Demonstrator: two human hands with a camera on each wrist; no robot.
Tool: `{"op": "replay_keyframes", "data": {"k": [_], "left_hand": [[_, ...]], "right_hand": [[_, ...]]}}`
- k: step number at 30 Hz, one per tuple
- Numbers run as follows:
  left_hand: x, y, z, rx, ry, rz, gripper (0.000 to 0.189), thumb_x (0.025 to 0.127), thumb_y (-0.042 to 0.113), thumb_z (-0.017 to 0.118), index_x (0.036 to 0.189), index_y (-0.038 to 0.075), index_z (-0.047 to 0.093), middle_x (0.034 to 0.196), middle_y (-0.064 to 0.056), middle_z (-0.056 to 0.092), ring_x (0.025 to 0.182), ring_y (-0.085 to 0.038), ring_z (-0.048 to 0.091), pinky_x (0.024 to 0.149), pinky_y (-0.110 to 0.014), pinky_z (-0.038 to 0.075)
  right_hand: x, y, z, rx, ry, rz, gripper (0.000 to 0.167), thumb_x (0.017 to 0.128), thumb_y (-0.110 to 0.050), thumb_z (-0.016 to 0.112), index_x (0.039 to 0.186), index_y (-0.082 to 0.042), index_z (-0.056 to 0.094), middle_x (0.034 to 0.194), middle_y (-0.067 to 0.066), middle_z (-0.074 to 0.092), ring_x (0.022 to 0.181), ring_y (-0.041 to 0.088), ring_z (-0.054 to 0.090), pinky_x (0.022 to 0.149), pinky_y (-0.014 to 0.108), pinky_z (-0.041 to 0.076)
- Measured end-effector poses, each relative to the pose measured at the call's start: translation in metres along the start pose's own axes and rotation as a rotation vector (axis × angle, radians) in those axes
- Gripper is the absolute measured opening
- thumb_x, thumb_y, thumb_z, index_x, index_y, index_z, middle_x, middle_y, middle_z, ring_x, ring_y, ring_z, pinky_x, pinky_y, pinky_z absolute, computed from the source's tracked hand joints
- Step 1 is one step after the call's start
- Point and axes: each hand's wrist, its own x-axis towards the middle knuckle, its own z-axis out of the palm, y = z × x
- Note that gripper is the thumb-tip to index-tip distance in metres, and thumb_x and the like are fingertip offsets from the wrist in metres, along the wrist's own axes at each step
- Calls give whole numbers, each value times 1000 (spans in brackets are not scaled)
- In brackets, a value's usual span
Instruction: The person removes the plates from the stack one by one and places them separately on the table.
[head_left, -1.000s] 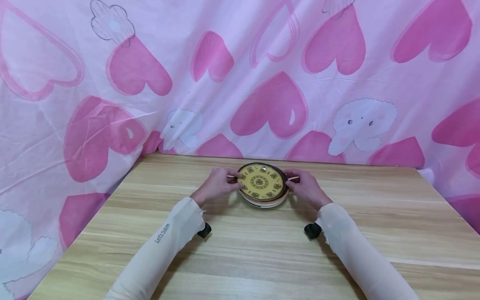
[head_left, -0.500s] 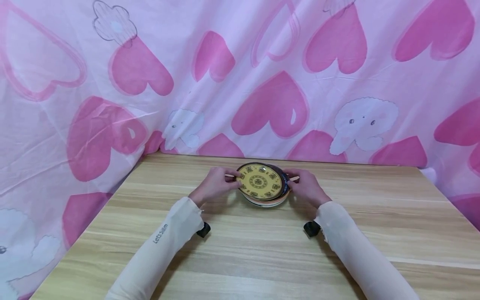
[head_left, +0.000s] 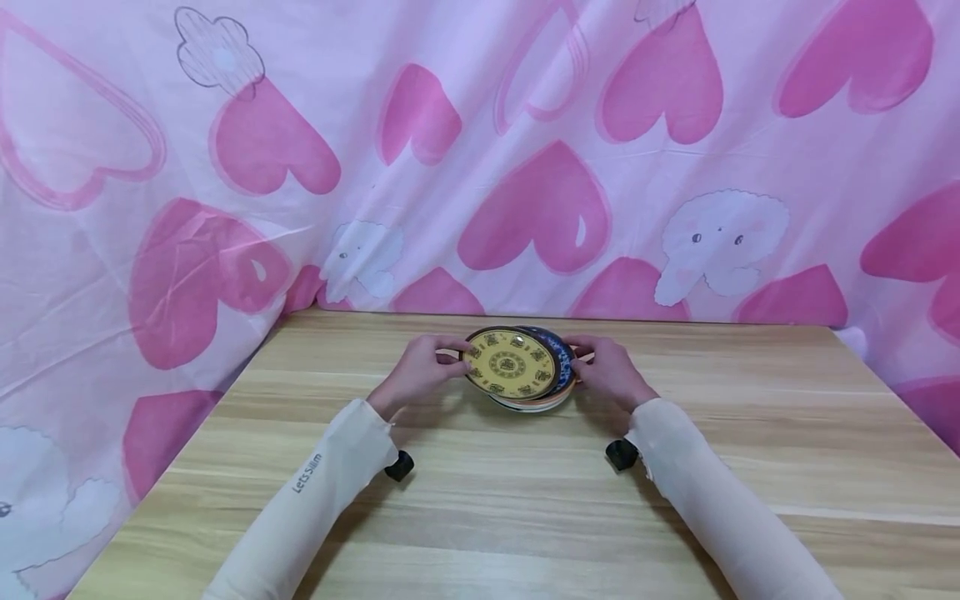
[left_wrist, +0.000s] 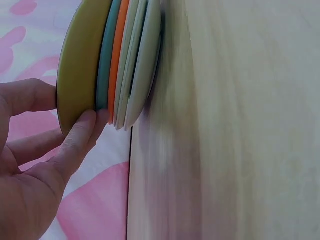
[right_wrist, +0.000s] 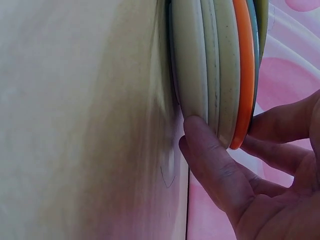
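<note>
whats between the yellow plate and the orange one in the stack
A teal-sided plate lies between the yellow plate and the orange plate. Its side shows in the left wrist view, and more thinly in the right wrist view.

the table (head_left: 510,492), pale and wood-grained, carries a stack of plates (head_left: 520,368) close to its far edge, slightly left of the middle.

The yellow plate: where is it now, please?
In the head view, the yellow plate lies near the middle, topmost on the stack, covering part of the blue-patterned plate, with its left rim in the left hand.
</note>
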Motion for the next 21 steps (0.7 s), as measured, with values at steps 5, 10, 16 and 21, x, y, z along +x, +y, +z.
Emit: {"op": "replay_keyframes", "data": {"k": [5,10,16,21], "left_hand": [[-1,0,1,-40,-2,-12,37,91,10,70,127,4,66,132,-16,67,101,-23,74,91,-36,61],[-1,3,0,-73,10,-30,37,90,6,69,126,2,66,130,-18,68,95,-22,75,85,-34,63],[0,4,-2,-116,7,-53,38,89,4,69,127,2,65,133,-18,66,94,-22,76,85,-34,63],[0,3,-4,-145,19,-74,40,89,2,68,129,2,65,137,-18,64,91,-23,77,84,-32,63]], "right_hand": [[0,0,1,-4,1,4,50,96,-5,55,146,-6,50,131,27,61,109,37,67,83,35,62],[0,0,1,2,0,7,51,95,-4,55,146,-6,51,131,27,61,109,37,67,83,36,62],[0,0,0,7,-4,12,51,95,-4,55,146,-6,51,131,27,61,108,37,68,81,34,62],[2,1,1,10,-7,5,51,95,-4,55,145,-6,51,130,28,61,106,36,68,78,32,62]]}}
